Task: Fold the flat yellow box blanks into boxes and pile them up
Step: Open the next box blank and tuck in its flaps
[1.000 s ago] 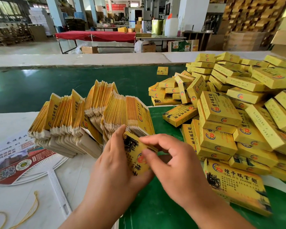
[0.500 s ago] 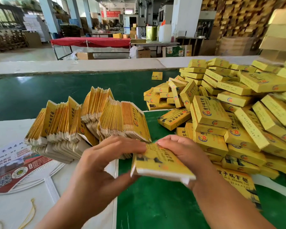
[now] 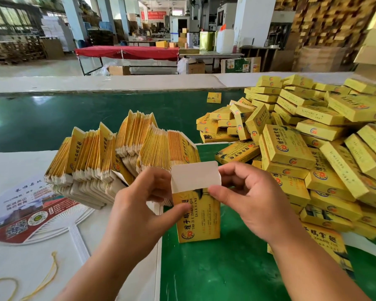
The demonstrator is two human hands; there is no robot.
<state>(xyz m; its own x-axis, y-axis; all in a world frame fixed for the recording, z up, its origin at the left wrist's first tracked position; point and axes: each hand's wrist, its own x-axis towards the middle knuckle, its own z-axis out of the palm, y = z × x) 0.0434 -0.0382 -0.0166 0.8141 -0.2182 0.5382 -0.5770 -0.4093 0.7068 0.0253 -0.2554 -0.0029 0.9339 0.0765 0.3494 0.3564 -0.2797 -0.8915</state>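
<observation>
We've turned the box (image 3: 197,216) upright since half a second ago, its white flap raised; our left hand (image 3: 139,205) and right hand (image 3: 250,198) pinch it (above the green belt (image 3: 226,268)). Folded boxes (image 3: 313,148) pile high, blanks (image 3: 122,157) remain

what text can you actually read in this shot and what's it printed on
"TAN ZI E ZHANG CHI", below large Chinese characters: box held by left hand and right hand.
"E ZHANG CHI", partly hidden: flat box by the right wrist.
Piled boxes: Chinese characters, Latin line too small.
Fan: Chinese print and QR code, too blurred.
Red banner far back: unreadable.
</observation>
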